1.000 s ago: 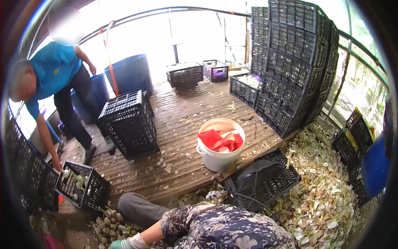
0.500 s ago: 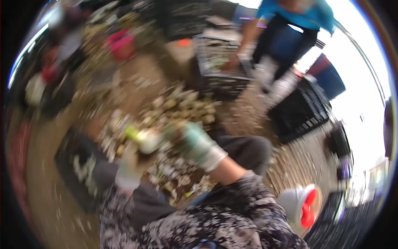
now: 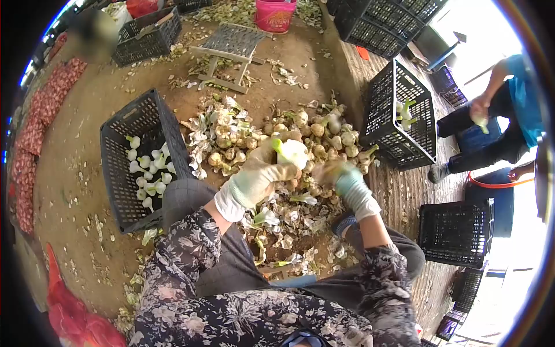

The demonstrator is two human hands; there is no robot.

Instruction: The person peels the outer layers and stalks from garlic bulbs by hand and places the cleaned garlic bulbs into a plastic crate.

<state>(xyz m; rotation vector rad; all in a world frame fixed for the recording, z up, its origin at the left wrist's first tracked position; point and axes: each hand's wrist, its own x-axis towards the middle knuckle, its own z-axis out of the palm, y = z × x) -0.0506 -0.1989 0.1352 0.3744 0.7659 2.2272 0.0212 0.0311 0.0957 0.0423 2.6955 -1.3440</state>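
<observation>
Since last frame: co-worker's hand (image 3: 480, 110) is out of the deck crate (image 3: 399, 144), now beside it. Left hand (image 3: 263, 179) clamped on 1 white garlic bulb (image 3: 293, 155), over the unpeeled pile (image 3: 347, 137). Right hand (image 3: 347, 182) just beside, blurred; can't tell its grip. Knee crate (image 3: 115, 185): about 15 white bulbs inside its rim. Floor (image 3: 179, 95) runs between knee crate and 1 stool (image 3: 234, 40). Pile reaches the deck's (image 3: 399, 191) edge.

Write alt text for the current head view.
A person's gloved left hand holds a white garlic bulb with a green stub; the gloved right hand, blurred, is beside it, above a heap of garlic. A black crate with white bulbs sits at left; a second crate and a co-worker are at right.
</observation>
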